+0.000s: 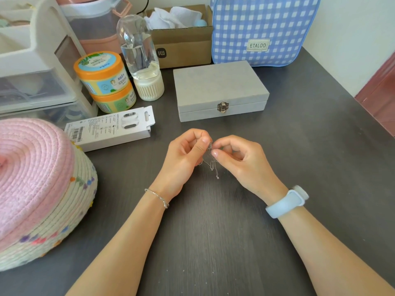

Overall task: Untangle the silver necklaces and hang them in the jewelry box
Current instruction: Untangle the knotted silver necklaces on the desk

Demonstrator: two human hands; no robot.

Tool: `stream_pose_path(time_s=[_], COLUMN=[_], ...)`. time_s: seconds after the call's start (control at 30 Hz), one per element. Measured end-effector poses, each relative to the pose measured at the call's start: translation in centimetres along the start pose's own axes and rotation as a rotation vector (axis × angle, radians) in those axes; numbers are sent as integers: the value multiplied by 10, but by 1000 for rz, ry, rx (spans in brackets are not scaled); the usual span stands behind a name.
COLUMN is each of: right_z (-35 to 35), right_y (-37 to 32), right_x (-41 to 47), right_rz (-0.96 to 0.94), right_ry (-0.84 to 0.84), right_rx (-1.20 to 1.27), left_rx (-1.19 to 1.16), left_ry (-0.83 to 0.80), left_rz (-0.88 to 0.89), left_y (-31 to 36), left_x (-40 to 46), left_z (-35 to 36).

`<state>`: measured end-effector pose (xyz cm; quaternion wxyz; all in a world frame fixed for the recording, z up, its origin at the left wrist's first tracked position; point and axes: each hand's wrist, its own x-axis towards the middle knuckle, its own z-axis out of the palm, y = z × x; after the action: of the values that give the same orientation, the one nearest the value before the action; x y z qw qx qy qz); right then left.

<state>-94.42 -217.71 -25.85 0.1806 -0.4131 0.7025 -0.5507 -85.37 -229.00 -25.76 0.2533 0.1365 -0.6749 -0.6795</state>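
A small tangle of thin silver necklaces [211,163] hangs between my two hands above the dark table. My left hand [183,159] pinches the top of the tangle with thumb and forefinger. My right hand [239,159] pinches the same spot from the other side, fingertips almost touching the left. Loose chain ends with a clasp dangle below the fingers. The grey jewelry box [220,90] lies behind my hands, lid shut, its metal latch facing me.
A pink and white woven basket [40,189] fills the left. A white product carton [111,127], stacked orange jars [104,80] and a clear bottle [141,56] stand left of the box. Behind it are a cardboard box [183,43] and a blue checked bag [260,28].
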Motion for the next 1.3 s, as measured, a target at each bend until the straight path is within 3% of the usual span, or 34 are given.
stream_pose_path(time_s=[0.57, 0.9, 1.0, 1.3], right_z=[0, -1, -3, -5], right_y=[-2, 5, 6, 6], right_x=[1, 3, 4, 4], right_rz=[18, 56, 69, 52], right_ry=[9, 43, 73, 104], right_rx=[25, -70, -78, -55], left_rx=[41, 514, 539, 724], left_ry=[37, 214, 289, 199], left_rz=[29, 199, 243, 296], left_y=[-2, -17, -16, -14], left_x=[0, 1, 2, -2], left_z=[1, 6, 4, 3])
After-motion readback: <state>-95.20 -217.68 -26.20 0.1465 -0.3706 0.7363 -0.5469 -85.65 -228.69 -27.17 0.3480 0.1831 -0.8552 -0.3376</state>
